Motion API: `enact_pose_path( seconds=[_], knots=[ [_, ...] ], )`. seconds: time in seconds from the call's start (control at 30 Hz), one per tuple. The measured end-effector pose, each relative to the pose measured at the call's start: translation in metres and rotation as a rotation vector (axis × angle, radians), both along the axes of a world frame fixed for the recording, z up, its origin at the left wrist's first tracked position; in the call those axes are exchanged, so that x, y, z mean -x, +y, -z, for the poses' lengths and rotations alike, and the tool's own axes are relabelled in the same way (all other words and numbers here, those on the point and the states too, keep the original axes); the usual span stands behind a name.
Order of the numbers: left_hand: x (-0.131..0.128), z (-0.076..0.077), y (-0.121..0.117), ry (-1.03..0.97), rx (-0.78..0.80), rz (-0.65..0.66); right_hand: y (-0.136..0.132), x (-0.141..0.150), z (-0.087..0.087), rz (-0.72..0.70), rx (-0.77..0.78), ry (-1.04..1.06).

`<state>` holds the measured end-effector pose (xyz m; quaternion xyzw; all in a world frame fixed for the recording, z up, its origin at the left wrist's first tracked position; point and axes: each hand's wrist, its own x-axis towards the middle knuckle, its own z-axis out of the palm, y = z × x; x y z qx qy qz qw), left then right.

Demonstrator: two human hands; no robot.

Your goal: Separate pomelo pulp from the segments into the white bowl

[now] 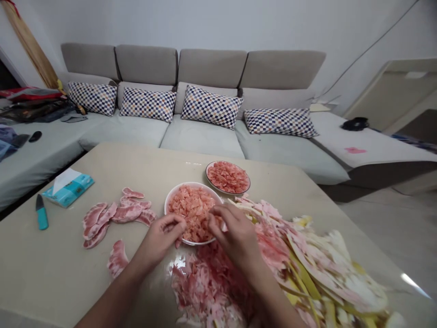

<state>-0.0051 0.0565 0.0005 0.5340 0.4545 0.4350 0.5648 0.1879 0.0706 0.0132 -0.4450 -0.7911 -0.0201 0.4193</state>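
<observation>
Two bare hands met over the near half of a white bowl (196, 243) full of pink fruit pulp (191, 198): left hand (160, 239) at the bowl's 7 o'clock, right hand (239, 234) at 4. Left thumb and index nearly closed; couldn't tell if anything sat between them. Right fingers curled in a loose pinch, pale scrap beside them; couldn't confirm a grip.

Layout, clocked from the bowl: peeled segments (128, 212) at 9, probably kept there for left-hand reach. Membrane scraps (208, 287) at 6 and rind pile (327, 273) at 4, apparently waste kept on the right. Plate (213, 186) of similar pulp at 1, likely overflow set out of the way. Knife (42, 216) and tissue pack (70, 187) farther out around 9, presumably parked.

Hidden: right hand covered part of the bowl's rim; right forearm blocked some scraps. Nearest scraps and rind ran off the bottom edge. Pink bit under the left fingertips was too small to call, held or hanging.
</observation>
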Motion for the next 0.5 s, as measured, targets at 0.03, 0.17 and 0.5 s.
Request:
enact_pose_path(
  seconds=[0.03,0.17,0.5],
  knots=[
    [0.003,-0.001,0.003,0.031,-0.020,-0.037,-0.003,-0.007,-0.009,-0.032,0.067,0.054],
    [0.009,-0.006,0.022,0.285,-0.183,-0.140,-0.025,-0.026,-0.042,-0.210,0.244,0.103],
    [0.007,-0.017,0.059,0.606,-0.359,-0.146,-0.061,-0.040,-0.067,-0.100,0.139,0.107]
  ],
)
